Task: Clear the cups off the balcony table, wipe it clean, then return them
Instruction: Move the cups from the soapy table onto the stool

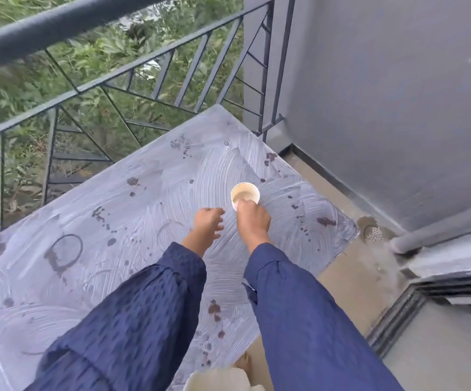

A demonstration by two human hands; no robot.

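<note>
A small cream paper cup [245,192] stands upright on the grey balcony table [132,210], toward its right side. My right hand [252,221] grips the cup's near side, fingers wrapped around its wall. A little to the left of the cup, my left hand [208,224] hovers just above the table with its fingers loosely curled and nothing in it. The tabletop shows pale swirled wipe streaks, dark stains and a dark ring mark [66,249]. Both arms wear dark blue sleeves.
A dark metal railing [93,86] runs along the table's far edge, with greenery beyond. A grey wall [384,94] stands to the right. On the floor at the right are a drain [374,234] and a pipe [440,232]. A door threshold [398,314] lies at the lower right.
</note>
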